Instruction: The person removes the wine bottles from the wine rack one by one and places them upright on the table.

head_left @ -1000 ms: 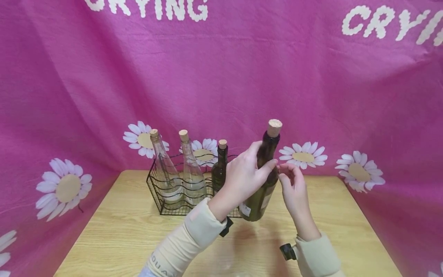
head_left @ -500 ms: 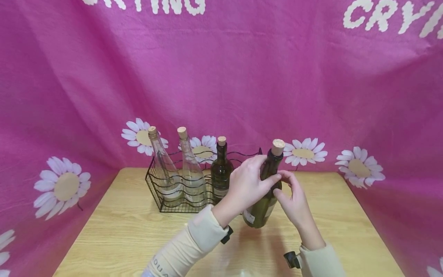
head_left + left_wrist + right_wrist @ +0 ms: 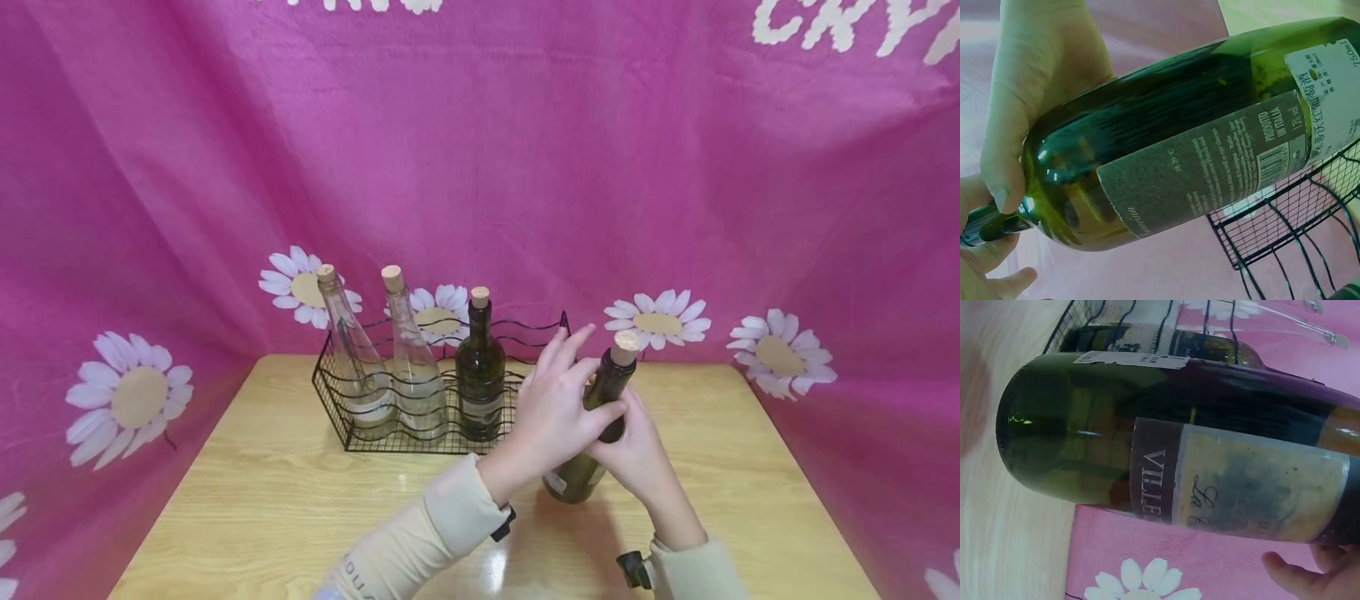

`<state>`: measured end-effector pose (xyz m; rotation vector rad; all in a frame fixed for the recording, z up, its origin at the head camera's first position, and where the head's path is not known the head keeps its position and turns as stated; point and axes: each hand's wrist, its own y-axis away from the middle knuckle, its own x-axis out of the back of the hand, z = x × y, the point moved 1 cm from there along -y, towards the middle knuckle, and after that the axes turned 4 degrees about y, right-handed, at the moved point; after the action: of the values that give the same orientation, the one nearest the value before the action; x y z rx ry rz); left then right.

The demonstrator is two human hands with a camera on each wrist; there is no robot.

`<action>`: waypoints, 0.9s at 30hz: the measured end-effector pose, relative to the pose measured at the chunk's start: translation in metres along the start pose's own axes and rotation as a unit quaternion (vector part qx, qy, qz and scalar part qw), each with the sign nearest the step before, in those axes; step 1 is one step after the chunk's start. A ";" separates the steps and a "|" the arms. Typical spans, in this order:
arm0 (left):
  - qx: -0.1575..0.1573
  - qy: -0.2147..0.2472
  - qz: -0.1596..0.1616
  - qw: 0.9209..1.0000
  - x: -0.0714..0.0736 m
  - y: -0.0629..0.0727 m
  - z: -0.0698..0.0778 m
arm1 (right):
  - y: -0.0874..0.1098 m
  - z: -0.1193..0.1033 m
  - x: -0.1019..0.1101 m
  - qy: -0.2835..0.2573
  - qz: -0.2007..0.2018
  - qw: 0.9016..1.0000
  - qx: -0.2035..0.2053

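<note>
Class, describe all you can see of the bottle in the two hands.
The bottle is dark green, apparently glass, with a cork in its mouth. One side has a grey label with small print and a barcode; another, a pale label with a dark band. A white sticker sits near the base. The bottle tilts, cork end up, outside the wire rack. The left hand pinches its neck; the right hand grips its shoulder.

1 wooden table [image 3: 247,508], pink cloth [image 3: 525,167] behind (printed with daisies [image 3: 780,354]).

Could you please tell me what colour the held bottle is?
The bottle is dark green, best seen in the left wrist view.
</note>
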<state>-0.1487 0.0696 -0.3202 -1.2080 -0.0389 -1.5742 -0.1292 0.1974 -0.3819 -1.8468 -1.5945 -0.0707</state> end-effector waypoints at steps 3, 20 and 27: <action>0.007 0.006 -0.010 1.000 -0.003 0.002 0.001 | 0.004 0.002 -0.001 0.001 0.005 1.000 0.006; 0.009 0.009 -0.023 1.000 -0.022 0.014 -0.001 | 0.017 0.015 -0.010 0.050 0.152 0.985 0.071; 0.016 -0.012 -0.040 0.999 -0.029 0.016 -0.001 | 0.020 0.017 -0.010 0.125 0.211 0.966 0.079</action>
<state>-0.1408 0.0832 -0.3499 -1.2131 -0.1280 -1.6229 -0.1202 0.1974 -0.4089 -1.9245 -0.9856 0.0128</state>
